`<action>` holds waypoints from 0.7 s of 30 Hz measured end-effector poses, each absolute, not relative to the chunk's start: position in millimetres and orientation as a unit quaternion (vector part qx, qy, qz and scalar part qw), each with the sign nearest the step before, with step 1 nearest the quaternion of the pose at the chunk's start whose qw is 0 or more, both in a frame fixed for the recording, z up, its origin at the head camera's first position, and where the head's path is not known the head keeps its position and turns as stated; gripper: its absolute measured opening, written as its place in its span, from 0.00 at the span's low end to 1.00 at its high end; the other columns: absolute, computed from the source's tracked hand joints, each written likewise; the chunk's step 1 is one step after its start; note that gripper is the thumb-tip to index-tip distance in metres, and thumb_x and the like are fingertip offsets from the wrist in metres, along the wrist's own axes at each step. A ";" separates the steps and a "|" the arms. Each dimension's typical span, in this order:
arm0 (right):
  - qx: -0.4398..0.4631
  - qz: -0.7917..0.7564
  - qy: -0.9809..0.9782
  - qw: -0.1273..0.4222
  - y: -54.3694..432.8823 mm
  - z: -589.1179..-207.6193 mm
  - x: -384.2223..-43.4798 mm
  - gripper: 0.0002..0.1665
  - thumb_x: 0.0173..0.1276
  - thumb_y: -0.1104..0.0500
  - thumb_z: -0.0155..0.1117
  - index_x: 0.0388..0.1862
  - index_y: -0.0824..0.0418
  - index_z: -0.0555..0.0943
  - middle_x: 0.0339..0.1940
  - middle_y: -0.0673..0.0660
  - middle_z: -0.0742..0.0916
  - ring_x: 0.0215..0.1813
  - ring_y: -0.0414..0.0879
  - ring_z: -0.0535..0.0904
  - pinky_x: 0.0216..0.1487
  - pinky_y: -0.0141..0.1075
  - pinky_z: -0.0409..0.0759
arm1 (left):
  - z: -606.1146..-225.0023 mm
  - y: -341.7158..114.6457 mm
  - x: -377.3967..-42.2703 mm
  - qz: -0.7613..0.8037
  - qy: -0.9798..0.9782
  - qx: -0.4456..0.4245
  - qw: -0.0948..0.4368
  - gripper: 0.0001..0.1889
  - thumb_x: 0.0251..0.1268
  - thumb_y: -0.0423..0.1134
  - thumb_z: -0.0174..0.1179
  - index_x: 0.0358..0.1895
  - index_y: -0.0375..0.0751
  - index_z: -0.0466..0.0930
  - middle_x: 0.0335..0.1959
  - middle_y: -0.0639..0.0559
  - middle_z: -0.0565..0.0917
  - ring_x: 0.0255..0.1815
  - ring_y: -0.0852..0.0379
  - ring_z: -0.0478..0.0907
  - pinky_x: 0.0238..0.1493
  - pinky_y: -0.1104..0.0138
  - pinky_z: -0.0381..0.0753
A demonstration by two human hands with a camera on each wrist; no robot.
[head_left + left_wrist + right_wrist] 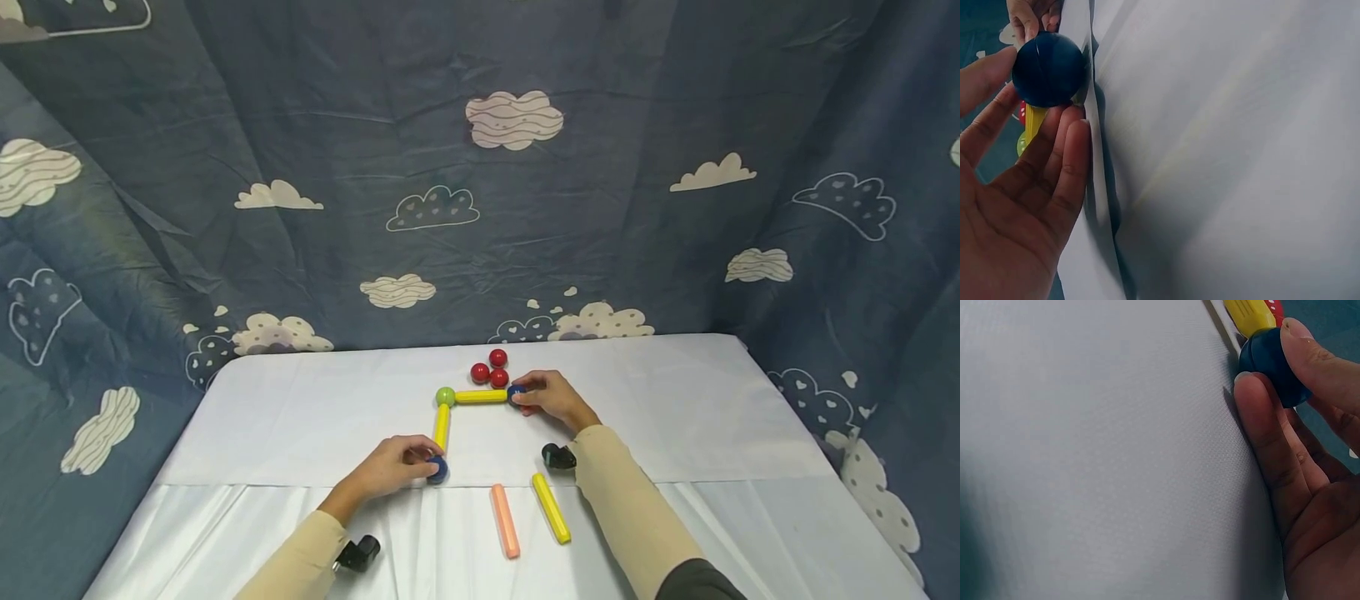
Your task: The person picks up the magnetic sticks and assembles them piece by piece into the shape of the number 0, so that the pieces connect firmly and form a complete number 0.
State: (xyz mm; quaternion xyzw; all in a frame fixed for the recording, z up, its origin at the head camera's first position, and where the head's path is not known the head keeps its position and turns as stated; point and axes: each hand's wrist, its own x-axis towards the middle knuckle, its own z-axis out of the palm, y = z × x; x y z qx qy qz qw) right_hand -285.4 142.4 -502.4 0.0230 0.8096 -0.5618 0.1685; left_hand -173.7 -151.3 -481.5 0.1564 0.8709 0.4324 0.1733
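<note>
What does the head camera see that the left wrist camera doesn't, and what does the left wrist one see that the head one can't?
Only the head view shows the pink stick and the loose yellow stick lying nearer the person.

Only the left wrist view shows the palm of the left hand and the thin line across its blue ball.

Both show that hand and ball, part of the right hand, the green ball and something red.
</note>
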 end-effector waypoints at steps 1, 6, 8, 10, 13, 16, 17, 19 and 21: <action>0.024 -0.562 0.809 0.169 143.0 -502.1 -285.1 0.20 0.60 0.63 0.71 0.52 0.63 0.81 0.47 0.61 0.82 0.34 0.47 0.81 0.38 0.34 0.82 | -481.3 -151.6 -174.3 0.429 0.872 0.159 0.174 0.11 0.64 0.42 0.64 0.47 0.45 0.82 0.40 0.54 0.81 0.39 0.58 0.77 0.42 0.64 0.76; 0.007 -0.563 0.809 0.167 144.9 -502.6 -284.5 0.21 0.61 0.64 0.71 0.53 0.66 0.80 0.47 0.62 0.82 0.32 0.46 0.81 0.37 0.34 0.82 | -479.4 -153.0 -177.6 0.425 0.873 0.172 0.167 0.10 0.64 0.41 0.64 0.46 0.44 0.82 0.37 0.55 0.81 0.37 0.59 0.77 0.41 0.64 0.75; 0.005 -0.563 0.810 0.167 144.7 -502.3 -284.6 0.21 0.61 0.64 0.71 0.53 0.66 0.80 0.47 0.62 0.82 0.32 0.46 0.81 0.37 0.34 0.82 | -477.8 -153.4 -178.8 0.423 0.874 0.175 0.162 0.10 0.63 0.41 0.64 0.45 0.44 0.83 0.36 0.55 0.82 0.36 0.58 0.77 0.40 0.64 0.75; 0.010 -0.561 0.810 0.169 144.4 -501.8 -284.8 0.21 0.61 0.63 0.71 0.53 0.65 0.80 0.47 0.62 0.82 0.32 0.46 0.80 0.38 0.34 0.82 | -475.8 -153.7 -179.8 0.424 0.875 0.172 0.159 0.09 0.63 0.40 0.64 0.45 0.43 0.83 0.35 0.55 0.81 0.35 0.58 0.76 0.38 0.64 0.74; 0.015 -0.556 0.813 0.171 144.1 -501.8 -285.4 0.21 0.61 0.62 0.71 0.54 0.64 0.80 0.48 0.61 0.82 0.33 0.46 0.80 0.39 0.34 0.82 | -472.9 -152.7 -180.6 0.426 0.877 0.164 0.153 0.09 0.63 0.40 0.65 0.44 0.43 0.83 0.34 0.55 0.80 0.34 0.59 0.75 0.35 0.66 0.74; 0.014 -0.550 0.818 0.170 144.0 -502.7 -285.9 0.21 0.61 0.61 0.70 0.54 0.63 0.80 0.49 0.61 0.82 0.34 0.47 0.81 0.39 0.34 0.82 | -469.9 -149.5 -179.4 0.431 0.876 0.165 0.143 0.09 0.63 0.39 0.65 0.44 0.43 0.83 0.33 0.55 0.79 0.33 0.59 0.75 0.31 0.68 0.74; 0.015 -0.549 0.818 0.170 143.8 -502.6 -285.9 0.21 0.61 0.61 0.70 0.54 0.63 0.80 0.49 0.61 0.82 0.34 0.47 0.81 0.39 0.33 0.82 | -468.7 -147.9 -178.3 0.431 0.875 0.169 0.141 0.09 0.63 0.40 0.65 0.44 0.42 0.83 0.33 0.56 0.79 0.33 0.59 0.75 0.31 0.68 0.74; 0.016 -0.548 0.819 0.168 143.6 -502.3 -285.6 0.21 0.61 0.61 0.70 0.54 0.63 0.80 0.49 0.61 0.82 0.33 0.47 0.81 0.39 0.33 0.82 | -466.2 -143.6 -175.2 0.434 0.872 0.178 0.140 0.10 0.63 0.39 0.64 0.45 0.41 0.82 0.32 0.56 0.79 0.33 0.59 0.75 0.31 0.69 0.75; 0.017 -0.548 0.820 0.167 143.6 -502.0 -284.9 0.21 0.61 0.62 0.70 0.54 0.62 0.81 0.49 0.60 0.82 0.33 0.47 0.81 0.39 0.33 0.82 | -462.9 -138.1 -171.1 0.435 0.868 0.191 0.143 0.10 0.63 0.38 0.64 0.46 0.39 0.82 0.32 0.56 0.79 0.33 0.58 0.75 0.31 0.70 0.75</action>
